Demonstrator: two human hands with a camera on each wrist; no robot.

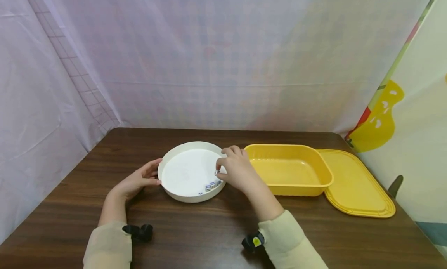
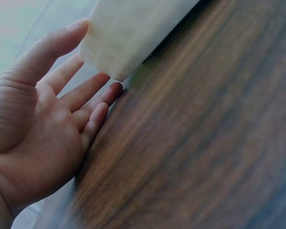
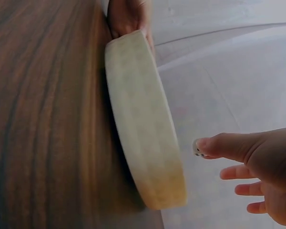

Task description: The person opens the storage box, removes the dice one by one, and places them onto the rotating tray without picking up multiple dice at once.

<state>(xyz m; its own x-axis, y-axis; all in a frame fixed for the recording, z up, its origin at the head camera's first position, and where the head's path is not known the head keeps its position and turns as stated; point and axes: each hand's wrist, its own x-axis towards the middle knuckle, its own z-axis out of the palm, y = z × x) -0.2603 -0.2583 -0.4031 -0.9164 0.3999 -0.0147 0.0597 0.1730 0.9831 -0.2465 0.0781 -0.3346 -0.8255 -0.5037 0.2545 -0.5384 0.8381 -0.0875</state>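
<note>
A round white tray (image 1: 188, 170) with a low wall sits on the table, and several white dice (image 1: 212, 185) with blue pips lie inside it near its front right wall. Over that side my right hand (image 1: 237, 169) pinches one die (image 3: 198, 147) between thumb and forefinger, above the rim in the right wrist view. The other fingers of that hand are spread apart. At the tray's left side is my left hand (image 1: 141, 179). Its thumb and relaxed fingers (image 2: 69, 40) touch the outer wall in the left wrist view, the palm away from the tray.
Right of the tray stands a yellow rectangular tub (image 1: 286, 189), close to my right hand. Its flat yellow lid (image 1: 359, 183) lies farther right, partly under the tub's edge. A pale curtain (image 1: 223, 67) hangs behind the brown wooden table (image 1: 188, 238).
</note>
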